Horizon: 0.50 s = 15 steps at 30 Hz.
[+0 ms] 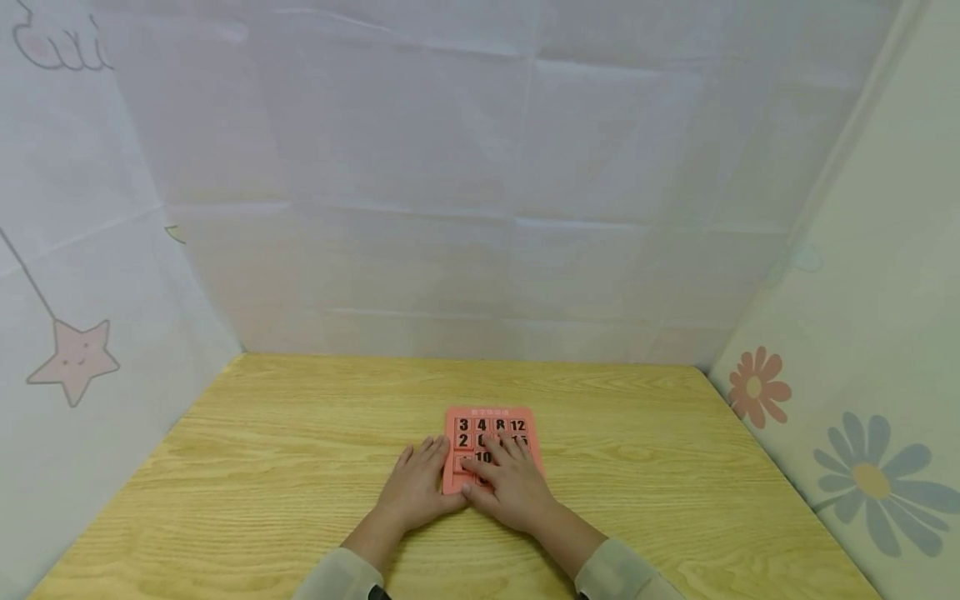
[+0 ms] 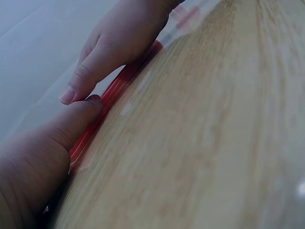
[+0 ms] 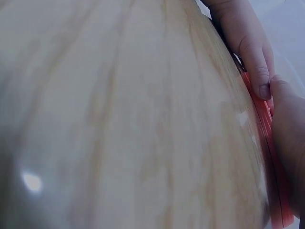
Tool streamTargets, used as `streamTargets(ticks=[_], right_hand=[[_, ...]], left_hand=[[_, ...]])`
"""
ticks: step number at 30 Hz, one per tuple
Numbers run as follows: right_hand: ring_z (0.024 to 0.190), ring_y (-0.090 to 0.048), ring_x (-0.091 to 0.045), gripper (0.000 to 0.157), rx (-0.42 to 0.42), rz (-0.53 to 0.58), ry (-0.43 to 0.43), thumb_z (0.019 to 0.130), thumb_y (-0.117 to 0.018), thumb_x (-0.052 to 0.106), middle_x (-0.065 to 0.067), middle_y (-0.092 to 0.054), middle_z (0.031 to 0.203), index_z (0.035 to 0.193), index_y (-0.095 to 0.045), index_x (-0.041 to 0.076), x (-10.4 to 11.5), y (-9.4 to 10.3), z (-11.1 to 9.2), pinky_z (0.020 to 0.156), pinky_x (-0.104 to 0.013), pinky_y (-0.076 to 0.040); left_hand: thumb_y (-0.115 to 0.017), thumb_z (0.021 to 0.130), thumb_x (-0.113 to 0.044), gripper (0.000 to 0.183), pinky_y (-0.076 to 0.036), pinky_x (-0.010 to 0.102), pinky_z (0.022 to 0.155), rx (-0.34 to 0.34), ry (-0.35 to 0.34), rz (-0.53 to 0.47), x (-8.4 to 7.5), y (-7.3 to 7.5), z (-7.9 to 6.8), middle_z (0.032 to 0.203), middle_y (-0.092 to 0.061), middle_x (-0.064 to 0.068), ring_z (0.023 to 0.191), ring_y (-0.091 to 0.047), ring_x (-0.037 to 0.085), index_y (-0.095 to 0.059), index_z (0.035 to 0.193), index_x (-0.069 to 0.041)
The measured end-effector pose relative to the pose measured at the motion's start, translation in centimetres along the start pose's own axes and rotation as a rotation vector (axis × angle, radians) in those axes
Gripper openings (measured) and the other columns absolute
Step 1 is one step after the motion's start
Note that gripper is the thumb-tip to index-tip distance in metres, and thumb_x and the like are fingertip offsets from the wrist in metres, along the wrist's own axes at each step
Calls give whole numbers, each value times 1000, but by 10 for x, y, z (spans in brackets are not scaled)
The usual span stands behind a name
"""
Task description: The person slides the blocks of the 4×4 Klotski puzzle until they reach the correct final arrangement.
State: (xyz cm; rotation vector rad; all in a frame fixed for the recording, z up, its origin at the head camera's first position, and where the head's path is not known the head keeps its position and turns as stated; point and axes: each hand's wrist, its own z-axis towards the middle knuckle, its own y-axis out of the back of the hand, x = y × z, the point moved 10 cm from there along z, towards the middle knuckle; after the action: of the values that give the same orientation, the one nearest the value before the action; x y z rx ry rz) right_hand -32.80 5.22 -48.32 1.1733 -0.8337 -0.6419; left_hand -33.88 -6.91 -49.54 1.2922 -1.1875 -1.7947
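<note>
"What was shown from the head?"

"The pink number puzzle [image 1: 456,479] was seen lying flat on the wooden tabletop [image 1: 315,442], between and partly under the hands. Its left edge was flanked by the left hand [image 1: 416,490], the fingers extended and the thumb laid at the near edge. Over the numbered tiles [image 1: 463,425] the right hand [image 1: 517,492] was spread, its fingers mostly straight, with nothing gripped."

"And from the left wrist?"

"The puzzle's red side was shown at a slant, met by the left thumb [image 2: 81,117]. Whether the board was squeezed could not be told."

"From the right wrist?"

"The red side was partly covered by the right hand; the two thumbs were seen close together, tips nearly meeting."
</note>
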Motion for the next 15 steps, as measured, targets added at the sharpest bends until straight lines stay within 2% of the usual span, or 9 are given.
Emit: streamTargets(ticks=[9,15], right_hand=[[151,-17,-38,56,25,-10,-18,100,-32,62,-10,-29,161,146,-48,33,-2,-2,2,122,-58,-17],[149,-21,-40,59,19,-31,-14,99,-32,64,-11,-32,160,146,-47,33,-1,-2,3,119,-61,-22]], left_hand=[[-60,79,-73,104,-20,57,122,-13,-8,-9,-1,2,-1,155,-40,15,147,-32,35,-38,149,0],[-63,79,-70,103,-19,58,121,-17,-15,-30,-2,3,-2,155,-40,16,146,-32,36,-38,149,0]])
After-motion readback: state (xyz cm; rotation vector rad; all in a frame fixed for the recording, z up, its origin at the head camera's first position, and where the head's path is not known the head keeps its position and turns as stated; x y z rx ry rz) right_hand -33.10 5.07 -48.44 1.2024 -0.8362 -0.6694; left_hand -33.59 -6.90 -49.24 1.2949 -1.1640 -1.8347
